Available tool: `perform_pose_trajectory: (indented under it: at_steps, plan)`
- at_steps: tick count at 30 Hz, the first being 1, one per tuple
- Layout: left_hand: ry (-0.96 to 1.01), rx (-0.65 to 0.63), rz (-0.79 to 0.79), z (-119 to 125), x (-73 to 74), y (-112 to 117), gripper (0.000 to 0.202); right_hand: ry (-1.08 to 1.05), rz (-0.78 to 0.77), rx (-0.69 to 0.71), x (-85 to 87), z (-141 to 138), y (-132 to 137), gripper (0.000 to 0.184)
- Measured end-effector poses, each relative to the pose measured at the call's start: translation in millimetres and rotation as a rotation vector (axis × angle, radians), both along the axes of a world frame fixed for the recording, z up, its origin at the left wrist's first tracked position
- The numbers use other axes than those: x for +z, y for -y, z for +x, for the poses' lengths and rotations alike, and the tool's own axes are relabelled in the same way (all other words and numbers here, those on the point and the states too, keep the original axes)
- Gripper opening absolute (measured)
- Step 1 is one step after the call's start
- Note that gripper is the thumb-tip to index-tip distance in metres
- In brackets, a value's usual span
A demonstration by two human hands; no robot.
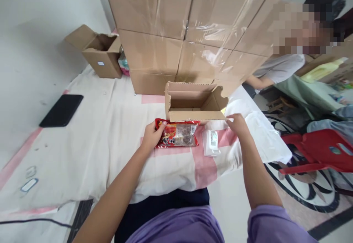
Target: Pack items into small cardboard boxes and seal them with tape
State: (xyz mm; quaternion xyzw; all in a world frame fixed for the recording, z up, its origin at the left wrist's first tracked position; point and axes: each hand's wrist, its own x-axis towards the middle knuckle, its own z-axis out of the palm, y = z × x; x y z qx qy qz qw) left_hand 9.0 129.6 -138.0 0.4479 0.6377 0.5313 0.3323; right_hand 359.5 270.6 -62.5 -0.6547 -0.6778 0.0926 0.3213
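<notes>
On the cloth-covered table, left hand had the red packet by its left end. Thumb lay on top near the upper left corner, other fingers under the packet and mostly hidden; grip closed. Packet ran crosswise, printed side up, just in front of the open carton. Couldn't tell if it rested on the cloth or was slightly raised.

Right hand was at the carton's near right corner: thumb and index reaching to the cardboard, tips close together, remaining fingers curled in. Couldn't tell whether they pinched the edge or only touched it.

Carton's open top faced up, inner walls and part of the floor visible. Small white device sat on the cloth between packet and right hand, near the packet's right end. Film-wrapped carton stack stood right behind the carton. Black tablet lay flat, well off to the left.
</notes>
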Motion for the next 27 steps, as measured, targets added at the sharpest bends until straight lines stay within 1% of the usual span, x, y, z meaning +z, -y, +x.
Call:
perform_pose_trajectory:
  at_steps: [1,2,3,4,5,6,7,8,9,10,11,12,13,14,15,16,17,18,19,20,21,22,23,24,25,26,27]
  plan:
    - [-0.007,-0.006,0.004,-1,1.7,0,0.038,0.032,-0.064,0.017,-1.3,5,0,0.018]
    - [-0.010,-0.017,0.007,-3,3.9,1,0.037,0.027,-0.072,0.017,-1.3,7,6,0.019]
    - [-0.017,-0.048,0.014,-5,6.6,3,0.035,-0.003,-0.042,0.015,0.5,8,18,0.020]
    - [-0.036,-0.099,0.034,-7,9.5,7,0.032,-0.033,-0.004,0.047,4.2,6,36,0.022]
    - [-0.070,-0.167,0.078,-10,12.4,12,0.028,-0.065,0.044,0.111,9.7,1,56,0.024]
    - [-0.119,-0.241,0.148,-11,15.1,19,0.023,-0.089,0.095,0.228,16.5,-7,78,0.024]
    - [-0.177,-0.310,0.238,-11,17.6,27,0.018,-0.063,0.127,0.413,23.7,-17,100,0.026]
    - [-0.239,-0.362,0.334,-10,20.0,37,0.014,-0.009,0.134,0.600,30.7,-30,121,0.035]
    - [-0.292,-0.391,0.428,-8,22.5,48,0.012,0.065,0.111,0.765,36.7,-44,139,0.047]
    - [-0.331,-0.402,0.508,-4,25.4,59,0.013,0.157,0.053,0.880,41.3,-59,153,0.060]
    - [-0.358,-0.408,0.566,0,29.1,70,0.016,0.230,0.010,0.954,44.3,-75,164,0.068]
    - [-0.379,-0.413,0.604,4,33.9,79,0.019,0.299,-0.053,0.998,45.8,-89,170,0.070]
    - [-0.389,-0.426,0.622,7,40.0,85,0.018,0.346,-0.115,1.023,46.3,-100,173,0.068]
    - [-0.384,-0.459,0.617,8,47.3,88,0.016,0.367,-0.170,1.035,46.2,-107,174,0.062]
    - [-0.361,-0.515,0.593,7,55.6,88,0.021,0.362,-0.221,1.035,46.2,-110,172,0.054]
    - [-0.317,-0.569,0.565,5,64.5,84,0.033,0.327,-0.259,1.026,46.7,-109,170,0.047]
    - [-0.259,-0.585,0.558,1,73.5,77,0.045,0.269,-0.294,1.016,48.2,-103,168,0.042]
    - [-0.211,-0.544,0.571,-4,82.3,66,0.052,0.190,-0.313,0.999,50.8,-92,165,0.039]
    - [-0.187,-0.446,0.590,-9,90.2,52,0.050,0.097,-0.302,0.975,54.7,-79,164,0.038]
    - [-0.194,-0.312,0.600,-13,97.1,37,0.042,-0.004,-0.251,0.938,60.0,-64,162,0.037]
    - [-0.226,-0.187,0.577,-16,102.6,20,0.040,-0.109,-0.158,0.886,66.8,-50,160,0.036]
    - [-0.266,-0.111,0.517,-16,106.3,3,0.058,-0.213,-0.023,0.811,75.0,-37,156,0.036]
    - [-0.291,-0.103,0.438,-15,107.9,-13,0.079,-0.307,0.129,0.717,84.7,-28,151,0.036]
    - [-0.283,-0.119,0.369,-13,107.4,-28,0.090,-0.371,0.283,0.625,95.4,-22,143,0.037]
    - [-0.239,-0.134,0.324,-9,104.8,-42,0.089,-0.390,0.409,0.566,106.5,-22,132,0.036]
    - [-0.167,-0.131,0.304,-6,100.2,-53,0.082,-0.365,0.493,0.553,117.2,-27,118,0.034]
    - [-0.081,-0.112,0.302,-3,94.0,-63,0.075,-0.285,0.531,0.596,126.3,-36,100,0.029]
